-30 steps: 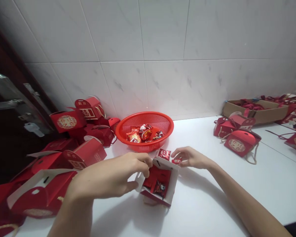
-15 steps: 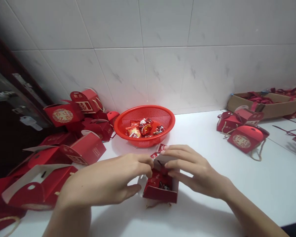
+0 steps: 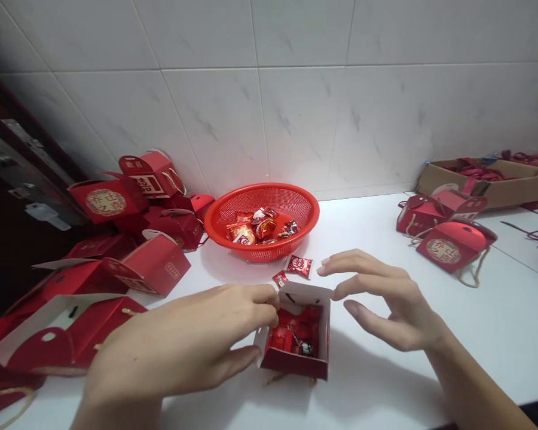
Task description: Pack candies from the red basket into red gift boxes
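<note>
An open red gift box (image 3: pixel 295 363) with a white inside stands on the white table, with several red-wrapped candies (image 3: pixel 291 334) in it. My left hand (image 3: pixel 215 334) is at the box's left side, its curled fingertips over the left edge and the thumb beside the wall; what the fingers grip, if anything, is hidden. My right hand (image 3: pixel 385 298) hovers just right of the box with fingers apart and nothing in them. Two candy packets, a larger one (image 3: pixel 299 266) and a small one (image 3: pixel 280 279), lie behind the box.
A red plastic basket (image 3: pixel 262 254) with several candies stands against the tiled wall. Several red gift boxes (image 3: pixel 156 263) are piled on the left. More red boxes (image 3: pixel 443 242) sit at the right, near a cardboard box (image 3: pixel 497 194) of dark red ribbons.
My right hand has moved right, out of the box, and its fingers have spread. The candies inside and the packets behind show more fully. My left hand remains at the box.
</note>
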Available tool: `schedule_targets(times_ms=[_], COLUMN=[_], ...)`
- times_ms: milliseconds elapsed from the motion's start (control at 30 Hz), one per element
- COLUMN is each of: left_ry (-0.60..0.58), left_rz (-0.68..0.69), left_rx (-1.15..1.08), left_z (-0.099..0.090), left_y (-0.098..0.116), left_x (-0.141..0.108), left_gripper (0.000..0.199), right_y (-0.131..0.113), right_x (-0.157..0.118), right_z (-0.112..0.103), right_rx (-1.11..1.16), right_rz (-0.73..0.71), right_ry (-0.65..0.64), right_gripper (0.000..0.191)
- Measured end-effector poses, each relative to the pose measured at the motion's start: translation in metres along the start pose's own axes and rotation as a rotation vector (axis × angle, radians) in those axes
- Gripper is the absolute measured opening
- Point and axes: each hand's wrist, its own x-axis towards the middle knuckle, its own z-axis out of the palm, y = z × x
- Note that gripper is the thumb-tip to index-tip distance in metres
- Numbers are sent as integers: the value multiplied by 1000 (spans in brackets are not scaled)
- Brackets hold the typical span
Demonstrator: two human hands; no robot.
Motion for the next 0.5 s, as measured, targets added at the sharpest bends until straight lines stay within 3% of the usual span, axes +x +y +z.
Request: schedule_targets(times_ms=[100,300,500], left_ry=[5,-7,-48], left_rz=[0,-44,-137], left_rx=[-20,-45,-31], left_z=[-1,-4,-6], left_y=[3,4,-8], left_x=[3,9,17], left_gripper=[22,27,26], right_y=[2,12,23], right_x=[0,-1,-1], right_z=[-3,-2,-1], right_rx=[44,74,119], right_rz=[28,137,250], right_ry=[-122,-385,-450], right_gripper=[26,47,44])
